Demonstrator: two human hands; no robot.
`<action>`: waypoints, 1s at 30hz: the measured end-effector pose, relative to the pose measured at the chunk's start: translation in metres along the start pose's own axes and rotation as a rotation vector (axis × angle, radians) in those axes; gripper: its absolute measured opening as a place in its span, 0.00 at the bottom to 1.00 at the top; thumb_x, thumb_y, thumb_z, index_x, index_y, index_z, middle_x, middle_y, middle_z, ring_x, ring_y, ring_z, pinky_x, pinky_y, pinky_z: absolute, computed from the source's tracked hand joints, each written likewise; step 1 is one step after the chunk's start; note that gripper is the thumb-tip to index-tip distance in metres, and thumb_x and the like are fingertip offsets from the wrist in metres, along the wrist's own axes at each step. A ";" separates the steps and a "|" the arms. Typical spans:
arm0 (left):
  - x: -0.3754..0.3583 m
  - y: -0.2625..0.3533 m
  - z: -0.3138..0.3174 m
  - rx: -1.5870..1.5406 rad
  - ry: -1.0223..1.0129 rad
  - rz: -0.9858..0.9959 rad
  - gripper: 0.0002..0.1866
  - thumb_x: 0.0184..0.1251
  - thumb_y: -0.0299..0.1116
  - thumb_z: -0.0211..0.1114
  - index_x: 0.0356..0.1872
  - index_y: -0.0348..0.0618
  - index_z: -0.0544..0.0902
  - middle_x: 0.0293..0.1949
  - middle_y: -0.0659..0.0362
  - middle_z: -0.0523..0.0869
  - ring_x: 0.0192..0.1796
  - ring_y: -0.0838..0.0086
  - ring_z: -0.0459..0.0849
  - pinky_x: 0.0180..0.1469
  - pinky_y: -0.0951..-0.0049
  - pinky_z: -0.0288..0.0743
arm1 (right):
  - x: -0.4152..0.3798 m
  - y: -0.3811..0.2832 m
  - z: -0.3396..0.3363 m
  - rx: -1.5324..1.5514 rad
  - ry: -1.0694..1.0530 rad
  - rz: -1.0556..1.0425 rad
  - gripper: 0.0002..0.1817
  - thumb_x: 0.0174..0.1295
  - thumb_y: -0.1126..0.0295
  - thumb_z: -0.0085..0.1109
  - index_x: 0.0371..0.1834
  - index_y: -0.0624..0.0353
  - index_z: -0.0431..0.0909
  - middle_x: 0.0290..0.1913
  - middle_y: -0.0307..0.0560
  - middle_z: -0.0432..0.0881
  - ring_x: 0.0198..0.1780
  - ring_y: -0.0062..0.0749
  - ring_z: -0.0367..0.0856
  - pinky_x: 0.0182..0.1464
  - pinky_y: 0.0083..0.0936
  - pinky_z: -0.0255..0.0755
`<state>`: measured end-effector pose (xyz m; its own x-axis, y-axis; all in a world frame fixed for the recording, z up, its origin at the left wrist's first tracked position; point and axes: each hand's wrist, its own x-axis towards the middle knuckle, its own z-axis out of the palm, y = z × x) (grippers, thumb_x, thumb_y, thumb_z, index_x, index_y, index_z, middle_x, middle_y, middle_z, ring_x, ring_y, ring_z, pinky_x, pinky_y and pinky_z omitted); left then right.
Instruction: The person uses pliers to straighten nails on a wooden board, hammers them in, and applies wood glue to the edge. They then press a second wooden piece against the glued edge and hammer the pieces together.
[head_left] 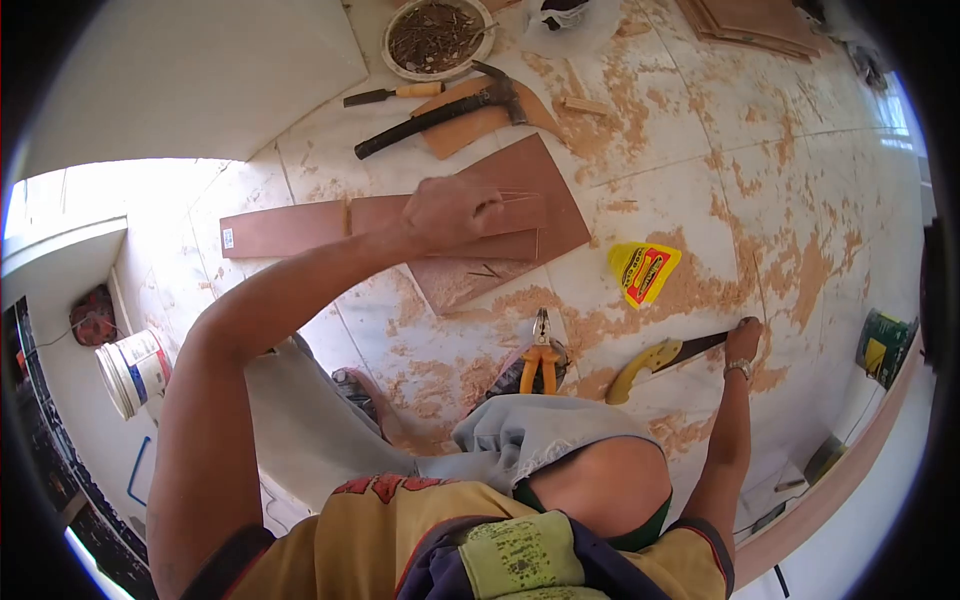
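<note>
My left hand (452, 215) is closed in a slightly blurred fist above the reddish-brown wooden strips (500, 245). Whatever is inside its fingers is hidden. Beneath the strips lies a wider wooden board (535, 170), with a few nails (484, 271) on it. Another strip with a white label (280, 230) extends to the left. At the right, my right hand (742, 342) is closed at the tip of a handsaw (655, 366) with a yellow handle. The saw rests on the floor.
A claw hammer (440, 115) and a chisel (395, 94) lie beyond the boards, near a bowl of nails (438, 38). Pliers (541, 360) with orange handles are by my foot. A yellow packet (643, 272) sits on the sawdust-covered tile floor (700, 240). A white bucket (135, 372) stands left.
</note>
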<state>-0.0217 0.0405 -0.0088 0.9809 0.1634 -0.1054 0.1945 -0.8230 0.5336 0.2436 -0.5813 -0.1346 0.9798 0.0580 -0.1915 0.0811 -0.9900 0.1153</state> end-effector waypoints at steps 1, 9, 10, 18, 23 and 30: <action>0.027 -0.017 -0.008 -0.014 0.133 -0.043 0.11 0.68 0.42 0.68 0.40 0.47 0.91 0.38 0.52 0.91 0.40 0.56 0.90 0.44 0.57 0.82 | 0.001 -0.004 -0.003 0.021 0.082 -0.047 0.08 0.72 0.72 0.56 0.50 0.62 0.76 0.53 0.58 0.79 0.51 0.57 0.84 0.51 0.49 0.79; 0.075 -0.001 -0.002 -0.100 0.121 0.042 0.13 0.67 0.38 0.65 0.41 0.40 0.90 0.42 0.47 0.91 0.45 0.51 0.89 0.50 0.55 0.81 | 0.056 -0.283 -0.173 0.756 -0.071 -0.742 0.09 0.69 0.72 0.64 0.46 0.65 0.86 0.37 0.49 0.90 0.37 0.29 0.87 0.44 0.27 0.80; 0.066 0.031 -0.004 -0.136 0.005 0.031 0.12 0.67 0.37 0.64 0.41 0.40 0.90 0.40 0.47 0.91 0.45 0.50 0.88 0.50 0.55 0.80 | 0.047 -0.341 -0.198 0.787 -0.111 -0.883 0.09 0.69 0.71 0.64 0.46 0.65 0.87 0.36 0.50 0.90 0.37 0.29 0.88 0.44 0.27 0.80; 0.064 0.067 0.011 -0.251 -0.093 0.112 0.12 0.67 0.34 0.63 0.41 0.38 0.89 0.37 0.45 0.90 0.43 0.48 0.88 0.49 0.54 0.79 | 0.029 -0.535 -0.288 0.642 0.435 -1.326 0.09 0.67 0.71 0.61 0.45 0.62 0.87 0.38 0.57 0.89 0.40 0.51 0.89 0.46 0.40 0.81; 0.101 0.022 -0.007 -0.367 0.081 -0.006 0.13 0.66 0.36 0.66 0.45 0.39 0.90 0.38 0.47 0.91 0.40 0.54 0.90 0.46 0.59 0.81 | -0.081 -0.350 -0.332 0.877 -0.272 -0.806 0.08 0.70 0.75 0.62 0.48 0.66 0.86 0.33 0.44 0.89 0.34 0.20 0.84 0.38 0.21 0.77; 0.215 -0.050 -0.008 -0.321 0.679 -0.032 0.13 0.66 0.34 0.64 0.46 0.44 0.91 0.40 0.51 0.92 0.41 0.61 0.91 0.49 0.62 0.82 | -0.238 -0.212 -0.181 0.983 -0.820 -0.071 0.11 0.71 0.70 0.64 0.49 0.66 0.85 0.33 0.42 0.87 0.34 0.19 0.82 0.39 0.21 0.78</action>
<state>0.1796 0.1209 -0.0511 0.7388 0.5696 0.3602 0.1115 -0.6304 0.7682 0.0261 -0.3616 0.0626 0.5514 0.3658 -0.7498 -0.3838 -0.6868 -0.6173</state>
